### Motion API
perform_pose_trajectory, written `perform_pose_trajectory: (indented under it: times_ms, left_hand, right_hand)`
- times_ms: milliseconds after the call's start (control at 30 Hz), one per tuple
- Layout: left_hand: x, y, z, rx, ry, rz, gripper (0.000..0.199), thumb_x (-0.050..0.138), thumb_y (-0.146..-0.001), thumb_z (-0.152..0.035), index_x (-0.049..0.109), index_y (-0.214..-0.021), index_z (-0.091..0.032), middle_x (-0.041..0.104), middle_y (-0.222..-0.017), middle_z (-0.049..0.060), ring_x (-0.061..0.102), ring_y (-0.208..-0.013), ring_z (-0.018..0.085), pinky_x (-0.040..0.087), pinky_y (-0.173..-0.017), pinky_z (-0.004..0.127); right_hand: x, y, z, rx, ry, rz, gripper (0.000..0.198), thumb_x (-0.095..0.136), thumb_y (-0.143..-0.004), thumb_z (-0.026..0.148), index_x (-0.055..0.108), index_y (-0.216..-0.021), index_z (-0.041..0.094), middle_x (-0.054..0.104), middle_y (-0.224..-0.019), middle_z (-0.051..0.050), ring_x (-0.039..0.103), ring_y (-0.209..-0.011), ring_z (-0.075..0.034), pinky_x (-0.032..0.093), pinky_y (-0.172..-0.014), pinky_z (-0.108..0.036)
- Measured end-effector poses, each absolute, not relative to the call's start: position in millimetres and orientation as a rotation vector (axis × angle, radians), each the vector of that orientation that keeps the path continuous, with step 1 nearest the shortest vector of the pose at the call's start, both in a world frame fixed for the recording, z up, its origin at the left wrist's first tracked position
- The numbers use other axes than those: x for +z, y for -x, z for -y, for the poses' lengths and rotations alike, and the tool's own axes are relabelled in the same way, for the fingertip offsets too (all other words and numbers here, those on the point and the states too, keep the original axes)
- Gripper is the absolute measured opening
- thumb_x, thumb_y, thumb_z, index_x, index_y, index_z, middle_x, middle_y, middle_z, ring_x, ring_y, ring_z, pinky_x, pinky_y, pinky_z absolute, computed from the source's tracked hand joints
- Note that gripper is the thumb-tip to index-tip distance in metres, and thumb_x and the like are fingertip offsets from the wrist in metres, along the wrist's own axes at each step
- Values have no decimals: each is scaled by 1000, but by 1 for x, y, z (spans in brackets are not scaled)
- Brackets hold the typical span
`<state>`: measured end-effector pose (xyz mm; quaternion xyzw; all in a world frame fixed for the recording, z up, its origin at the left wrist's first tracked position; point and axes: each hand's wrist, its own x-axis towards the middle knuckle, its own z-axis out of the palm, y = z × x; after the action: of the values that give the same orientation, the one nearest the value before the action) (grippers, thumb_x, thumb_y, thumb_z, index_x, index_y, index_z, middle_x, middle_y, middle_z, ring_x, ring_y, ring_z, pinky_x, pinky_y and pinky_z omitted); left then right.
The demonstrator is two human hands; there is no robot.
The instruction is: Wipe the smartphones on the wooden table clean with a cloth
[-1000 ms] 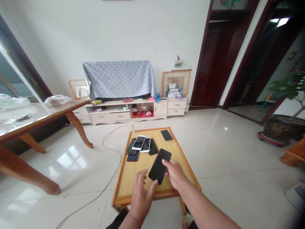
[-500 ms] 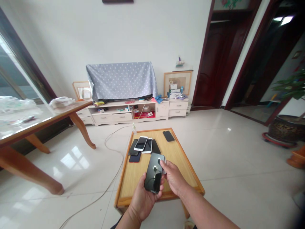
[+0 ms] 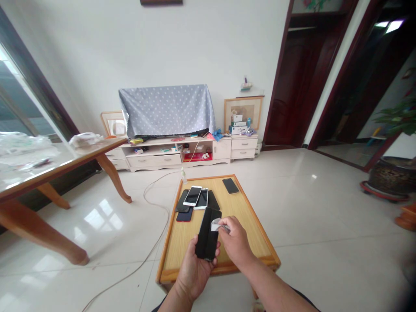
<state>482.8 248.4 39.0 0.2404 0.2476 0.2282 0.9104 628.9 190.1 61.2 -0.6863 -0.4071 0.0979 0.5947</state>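
Note:
My left hand (image 3: pixel 197 271) is wrapped round the lower part of a black smartphone (image 3: pixel 205 242), held tilted above the near half of a small wooden table (image 3: pixel 182 255). Pinched in my right hand (image 3: pixel 234 240) is a small white wipe (image 3: pixel 216 224), which lies against the right side of the phone's screen. Beyond the phone, a loose pile on the table has a white-framed phone (image 3: pixel 193 196) on top, a second white phone (image 3: pixel 202 199) beside it, and darker ones including a dark blue phone (image 3: pixel 184 215). Another dark phone (image 3: pixel 230 186) lies apart at the far right corner.
A small clear bottle (image 3: pixel 183 175) stands at the table's far left corner. To the left is a larger table (image 3: pixel 107 149) with plastic bags on it. A cable (image 3: pixel 162 236) trails over the floor. A low white cabinet (image 3: pixel 152 161) lines the wall; a potted plant (image 3: pixel 388 177) is at right.
My right hand has moved from the phone's upper right edge slightly down and outward, and the white wipe now shows in its fingers. The phone is turned a little, its reflections gone.

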Motion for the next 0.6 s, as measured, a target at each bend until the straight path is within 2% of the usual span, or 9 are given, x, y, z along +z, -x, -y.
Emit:
perform_pose_trajectory:
  times_ms: [67,233,400,500,600]
  left_hand:
    - [39,-483,-247,451,-510,-491,53,54,-89,-56,60,-122,-15,70,-101,12,66,-80,18,50,-64,28]
    - [36,-484,-245,493,-496,-511,42,58,-88,-53,63,-114,-20,71,-101,6,65,-77,16,48,-64,28]
    - [33,-482,-245,471,-451,-544,50,56,-88,-57,62,-120,-20,72,-103,8,68,-91,23,50,-75,33]
    - [31,-482,-244,483,-450,-536,46,57,-89,-54,62,-120,-21,72,-102,7,67,-87,22,49,-73,32]
    - [32,-481,-242,501,-489,-503,43,57,-89,-52,62,-119,-21,71,-100,6,65,-78,18,46,-65,28]
  right_hand:
    - [65,-632,-190,72,1680,1036,15,56,-82,20,69,-87,27,62,-94,-5,57,-92,-23,45,-81,-34]
    - [66,-617,-188,6,1721,1219,31,47,-84,8,70,-94,26,59,-98,-6,58,-89,-20,47,-80,-31]
    - [61,-588,-184,35,1634,1443,28,49,-87,10,68,-101,25,62,-103,-7,56,-100,-23,46,-88,-35]
    - [61,-591,-188,70,1632,1387,25,49,-90,13,68,-99,26,64,-100,-6,57,-98,-23,46,-87,-35]
    - [61,-609,-195,86,1629,1151,22,51,-85,14,65,-100,24,64,-99,-6,59,-94,-22,46,-84,-34]
